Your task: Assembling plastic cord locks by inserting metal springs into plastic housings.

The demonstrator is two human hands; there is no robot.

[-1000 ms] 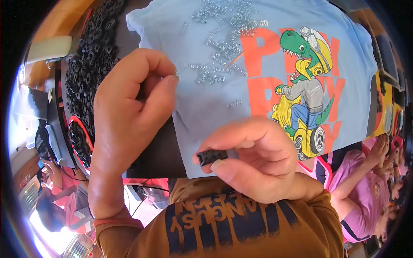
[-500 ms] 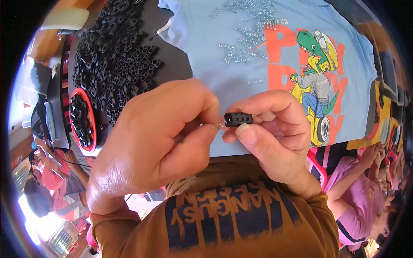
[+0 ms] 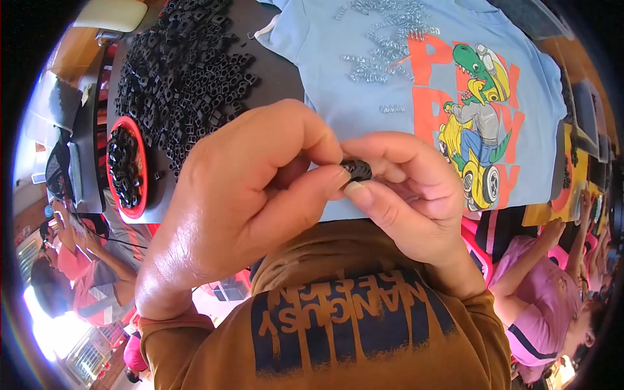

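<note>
A small, dark black plastic piece [image 3: 357, 170], which looks like part of a cord lock, is held between both hands above the near edge of the blue shirt. My right hand [image 3: 413, 195] grips it with thumb and fingers, the other fingers curled behind. My left hand [image 3: 253, 188] is closed in a pinch, thumb and index fingertip pressed at the piece's left end. Whether a spring is between those left fingertips is hidden. Beyond the hands, small metal springs [image 3: 393, 29] lie scattered on the shirt, with one spring [image 3: 392, 109] apart from them.
A large heap of black plastic pieces [image 3: 188, 71] covers the dark table at left. Beside it stands a red-rimmed bowl [image 3: 144, 172] of glossy black pieces. The light blue shirt [image 3: 351, 123] with a dinosaur print lies spread out. People sit at left [image 3: 97, 279] and right [image 3: 536, 305].
My left fingertips have moved right and now touch the black piece; a gap with a thin glint of metal lay between before. The piece has turned and shows less of its bumpy side.
</note>
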